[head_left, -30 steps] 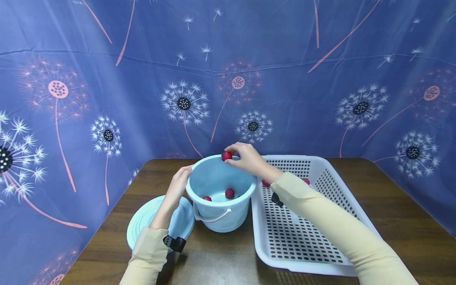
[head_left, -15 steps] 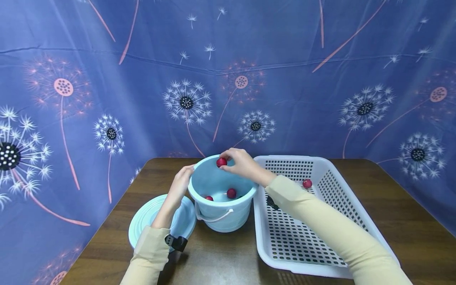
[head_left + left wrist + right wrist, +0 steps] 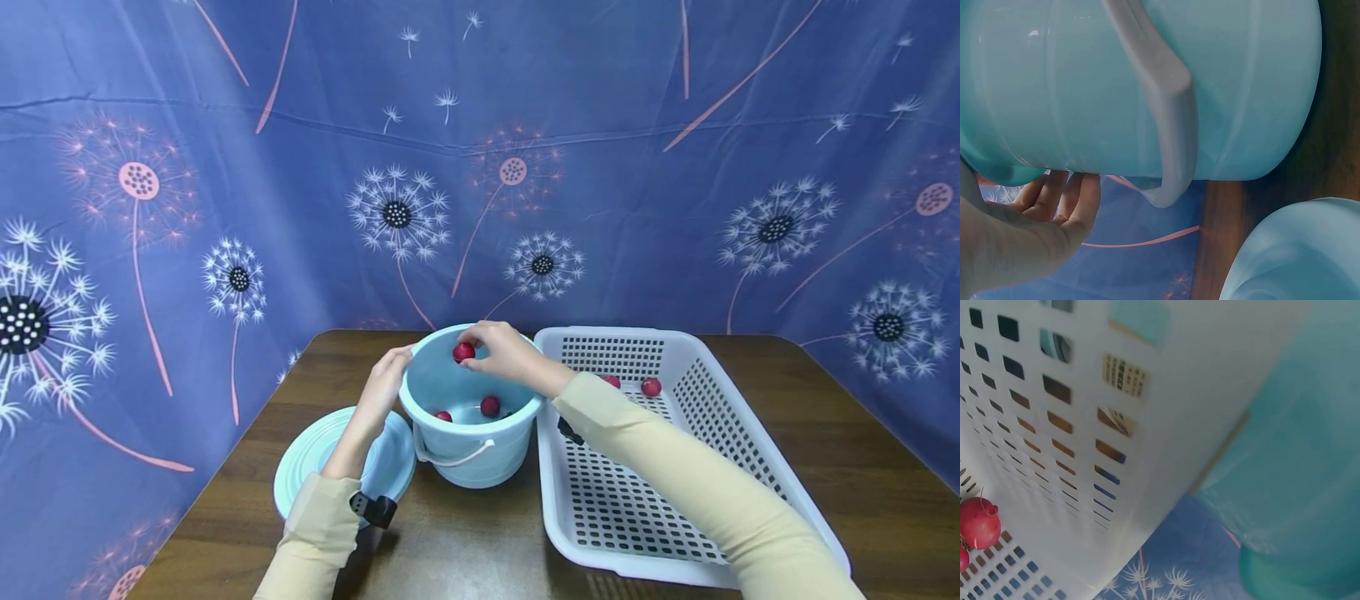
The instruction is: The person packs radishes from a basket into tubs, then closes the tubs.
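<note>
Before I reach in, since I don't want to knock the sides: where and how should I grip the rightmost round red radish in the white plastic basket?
Probably pinch the round red radish around its middle, from straight above: it looks nearly spherical, and the white plastic basket is open-topped.

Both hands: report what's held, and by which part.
The right hand pinches a red radish by its round body. The left hand touches the bucket near its rim; whether it grips is unclear.
</note>
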### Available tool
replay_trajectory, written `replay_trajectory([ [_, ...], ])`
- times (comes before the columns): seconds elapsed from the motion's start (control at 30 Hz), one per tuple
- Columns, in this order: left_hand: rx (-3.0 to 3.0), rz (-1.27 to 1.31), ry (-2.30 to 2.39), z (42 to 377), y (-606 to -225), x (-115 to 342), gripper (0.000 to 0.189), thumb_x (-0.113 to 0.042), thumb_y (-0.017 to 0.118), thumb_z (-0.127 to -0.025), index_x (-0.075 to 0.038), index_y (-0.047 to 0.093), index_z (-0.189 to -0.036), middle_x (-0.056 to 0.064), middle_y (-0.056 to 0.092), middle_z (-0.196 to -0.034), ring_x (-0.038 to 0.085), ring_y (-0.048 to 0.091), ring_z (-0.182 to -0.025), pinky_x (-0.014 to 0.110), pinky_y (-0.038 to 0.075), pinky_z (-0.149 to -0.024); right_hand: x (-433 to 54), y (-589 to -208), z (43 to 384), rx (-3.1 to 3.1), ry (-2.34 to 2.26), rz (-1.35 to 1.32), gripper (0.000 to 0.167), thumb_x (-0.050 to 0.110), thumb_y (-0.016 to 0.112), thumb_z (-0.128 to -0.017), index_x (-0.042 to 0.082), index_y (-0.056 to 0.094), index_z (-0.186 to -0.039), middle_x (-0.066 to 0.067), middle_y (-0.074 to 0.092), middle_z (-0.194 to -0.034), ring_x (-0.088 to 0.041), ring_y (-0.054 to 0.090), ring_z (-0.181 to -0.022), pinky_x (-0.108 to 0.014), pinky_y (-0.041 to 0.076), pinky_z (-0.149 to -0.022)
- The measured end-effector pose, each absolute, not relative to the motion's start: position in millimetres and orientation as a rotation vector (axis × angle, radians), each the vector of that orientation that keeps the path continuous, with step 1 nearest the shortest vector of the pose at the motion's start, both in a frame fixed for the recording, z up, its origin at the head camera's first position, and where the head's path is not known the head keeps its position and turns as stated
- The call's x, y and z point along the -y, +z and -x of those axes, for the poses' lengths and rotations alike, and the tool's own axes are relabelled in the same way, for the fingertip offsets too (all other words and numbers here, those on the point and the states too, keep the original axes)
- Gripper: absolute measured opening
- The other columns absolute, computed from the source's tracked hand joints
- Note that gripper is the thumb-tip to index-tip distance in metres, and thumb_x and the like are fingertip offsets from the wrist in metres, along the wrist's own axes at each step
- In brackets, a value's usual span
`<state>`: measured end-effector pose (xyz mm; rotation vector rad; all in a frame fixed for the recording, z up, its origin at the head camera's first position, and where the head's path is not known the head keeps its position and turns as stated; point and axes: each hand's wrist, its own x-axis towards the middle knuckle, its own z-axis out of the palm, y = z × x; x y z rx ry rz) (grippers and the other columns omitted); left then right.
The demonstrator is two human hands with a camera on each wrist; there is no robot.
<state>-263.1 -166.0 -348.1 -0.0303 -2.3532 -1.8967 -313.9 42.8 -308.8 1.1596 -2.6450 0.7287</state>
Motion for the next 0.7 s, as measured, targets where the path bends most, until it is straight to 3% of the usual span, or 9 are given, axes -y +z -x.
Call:
replay_trajectory([
  [0.27, 2.344, 0.026, -1.898, 265.5, -349.6, 165.7, 0.04, -0.023, 0.036, -0.098, -0.003, 0.05, -0.131, 0.016, 0.049, -0.137, 0.028, 0.042, -0.129, 0.045, 0.029, -0.109, -39.9, -311.7, 314.1, 2.688, 0.616, -1.201, 0.033, 0.017, 0.069, -0.084, 0.005, 0.065, -0.114, -0.008, 0.066, -0.109, -0.018, 0.061, -0.097, -0.032, 0.05, -0.084],
  [0.7, 2.339, 0.025, -1.894, 264.6, -349.7, 165.8, 0.04, -0.023, 0.036, -0.098, -0.003, 0.051, -0.13, 0.016, 0.05, -0.137, 0.028, 0.043, -0.128, 0.044, 0.03, -0.108, -37.7, -314.3, 315.1, 2.723, 0.546, -1.281, 0.028, 0.012, 0.068, -0.083, 0.004, 0.067, -0.11, -0.01, 0.067, -0.103, -0.02, 0.062, -0.094, -0.03, 0.05, -0.084],
])
